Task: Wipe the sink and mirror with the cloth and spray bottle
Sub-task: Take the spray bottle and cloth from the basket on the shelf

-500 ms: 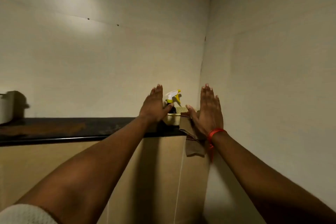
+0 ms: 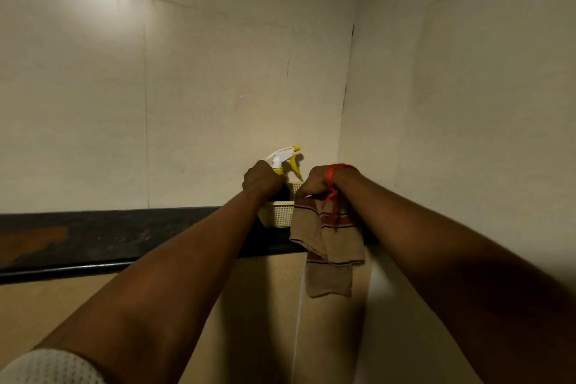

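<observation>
A spray bottle (image 2: pixel 285 156) with a white and yellow trigger head stands in a small cream basket (image 2: pixel 278 214) on a dark ledge in the wall corner. My left hand (image 2: pixel 261 178) is closed around the bottle's neck, hiding its dark body. My right hand (image 2: pixel 315 182), with a red thread at the wrist, grips the top of a brown cloth (image 2: pixel 327 246) with dark red stripes. The cloth hangs down over the ledge's front edge. No sink or mirror is in view.
The dark ledge (image 2: pixel 109 237) runs left from the corner, with a lighter panel (image 2: pixel 93 305) below it. Pale walls (image 2: pixel 218 87) meet in a corner just right of the basket.
Both hands were open and spread in front of the basket. Now the left has closed on the spray bottle and the right has closed on the cloth. The view has moved closer.
</observation>
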`<state>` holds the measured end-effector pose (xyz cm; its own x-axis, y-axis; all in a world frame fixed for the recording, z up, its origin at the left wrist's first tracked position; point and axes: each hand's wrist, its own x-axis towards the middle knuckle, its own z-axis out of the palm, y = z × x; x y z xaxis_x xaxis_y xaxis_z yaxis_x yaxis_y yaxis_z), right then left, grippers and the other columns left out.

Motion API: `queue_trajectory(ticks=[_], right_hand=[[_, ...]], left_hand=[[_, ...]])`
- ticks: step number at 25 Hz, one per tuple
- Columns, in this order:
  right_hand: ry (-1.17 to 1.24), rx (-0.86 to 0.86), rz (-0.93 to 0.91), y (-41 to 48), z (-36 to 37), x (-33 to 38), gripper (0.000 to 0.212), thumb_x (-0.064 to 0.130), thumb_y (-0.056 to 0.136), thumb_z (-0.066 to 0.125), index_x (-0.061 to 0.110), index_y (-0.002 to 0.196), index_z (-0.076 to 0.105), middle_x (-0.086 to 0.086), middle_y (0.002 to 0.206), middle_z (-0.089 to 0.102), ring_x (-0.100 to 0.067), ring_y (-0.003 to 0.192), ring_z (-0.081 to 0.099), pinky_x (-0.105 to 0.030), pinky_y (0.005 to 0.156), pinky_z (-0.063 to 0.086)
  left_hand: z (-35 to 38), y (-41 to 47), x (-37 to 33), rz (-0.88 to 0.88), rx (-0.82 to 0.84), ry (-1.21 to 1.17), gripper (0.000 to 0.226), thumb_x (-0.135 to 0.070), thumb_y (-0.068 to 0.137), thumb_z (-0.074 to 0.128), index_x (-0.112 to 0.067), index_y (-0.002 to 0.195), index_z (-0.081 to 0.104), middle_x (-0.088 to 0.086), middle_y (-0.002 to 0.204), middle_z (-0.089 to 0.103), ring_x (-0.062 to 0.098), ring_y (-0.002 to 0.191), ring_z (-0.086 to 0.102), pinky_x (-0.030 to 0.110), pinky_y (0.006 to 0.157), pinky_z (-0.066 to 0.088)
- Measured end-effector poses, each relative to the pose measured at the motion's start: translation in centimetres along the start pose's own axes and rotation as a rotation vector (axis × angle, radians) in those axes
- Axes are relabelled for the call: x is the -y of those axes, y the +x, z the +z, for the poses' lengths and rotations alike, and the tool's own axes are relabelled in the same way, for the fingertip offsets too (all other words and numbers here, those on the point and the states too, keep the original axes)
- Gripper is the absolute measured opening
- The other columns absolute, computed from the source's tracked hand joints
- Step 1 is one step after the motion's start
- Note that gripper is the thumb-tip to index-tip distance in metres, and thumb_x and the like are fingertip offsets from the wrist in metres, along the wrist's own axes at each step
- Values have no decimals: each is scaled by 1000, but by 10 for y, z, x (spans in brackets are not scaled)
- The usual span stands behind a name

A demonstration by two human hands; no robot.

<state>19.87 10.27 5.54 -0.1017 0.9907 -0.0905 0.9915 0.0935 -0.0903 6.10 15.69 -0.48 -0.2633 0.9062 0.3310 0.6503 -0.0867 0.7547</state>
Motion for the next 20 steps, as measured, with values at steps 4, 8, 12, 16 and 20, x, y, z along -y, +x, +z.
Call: queue_trajectory(ticks=[4, 8, 12, 16, 20], right_hand=[[-66, 136, 120, 2, -15, 14, 43, 24, 112, 36, -3, 142, 48, -22, 154, 44, -29, 133, 50, -32, 110, 39], [308, -133, -10, 23, -7, 10, 36, 7, 109, 37, -10, 138, 51, -27, 139, 54, -24, 102, 54, -21, 62, 51], [208, -69, 120, 22, 4, 3, 36, 27, 102, 53, -1, 122, 65, -15, 98, 64, -25, 82, 62, -32, 81, 50], [446, -636, 71, -2, 4, -33, 44, 42, 103, 45, 6, 122, 61, -19, 124, 65, -40, 113, 63, -39, 92, 51], [818, -1054, 82, -32, 9, -64, 32, 38, 105, 41, 12, 112, 59, -15, 114, 69, -38, 105, 65, -42, 89, 53]], left_hand=[[5, 6, 4, 76, -4, 110, 43, -48, 81, 69, -12, 104, 74, 12, 108, 77, 31, 99, 71, 34, 79, 54], [9, 7, 6, 116, -32, 121, 52, -57, 83, 68, -11, 108, 73, 12, 109, 76, 31, 99, 71, 31, 73, 47], [8, 2, 7, 155, -49, 81, 49, -57, 83, 70, -14, 107, 73, 11, 109, 76, 30, 99, 70, 30, 72, 47], [2, -18, 0, 236, -201, -134, 47, -54, 89, 64, -16, 116, 69, 9, 107, 76, 30, 97, 70, 32, 74, 49], [-13, -26, -4, 374, -228, -330, 45, -51, 90, 67, -18, 120, 70, 4, 105, 77, 22, 97, 70, 25, 77, 44]])
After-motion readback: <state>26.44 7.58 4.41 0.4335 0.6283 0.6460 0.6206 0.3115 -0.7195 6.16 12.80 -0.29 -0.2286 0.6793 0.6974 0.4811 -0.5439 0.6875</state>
